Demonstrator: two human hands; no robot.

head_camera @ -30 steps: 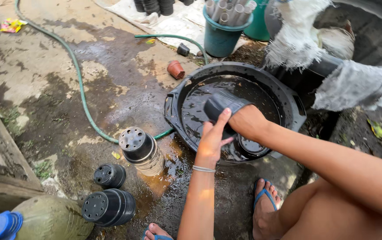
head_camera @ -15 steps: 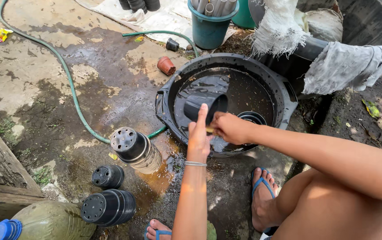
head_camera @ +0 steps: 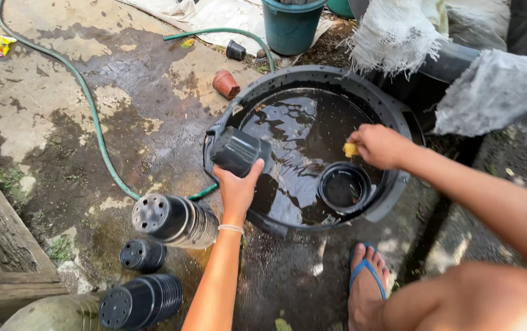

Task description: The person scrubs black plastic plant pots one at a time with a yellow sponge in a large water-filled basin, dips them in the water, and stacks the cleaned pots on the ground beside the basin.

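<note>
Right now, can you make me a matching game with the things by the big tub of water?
Things:
1. left hand
2. right hand
3. garden hose
4. blue sandal

Matches:
a. lies along the wet concrete
b. holds a small yellow sponge
c. on a foot beside the black tub
d. holds a black plastic pot

Pairs: 1-d, 2-b, 3-a, 4-c

The wet, stained concrete floor (head_camera: 61,98) carries a black water-filled basin (head_camera: 398,116) at right. A green hose (head_camera: 92,116) curves across the left. Stacks of black plastic pots (head_camera: 174,220) lie on their sides near left, beside a single black pot (head_camera: 143,255). A small terracotta pot (head_camera: 226,84) lies far, near a teal bucket (head_camera: 291,27). A sandalled foot (head_camera: 367,288) rests near the basin.
</note>
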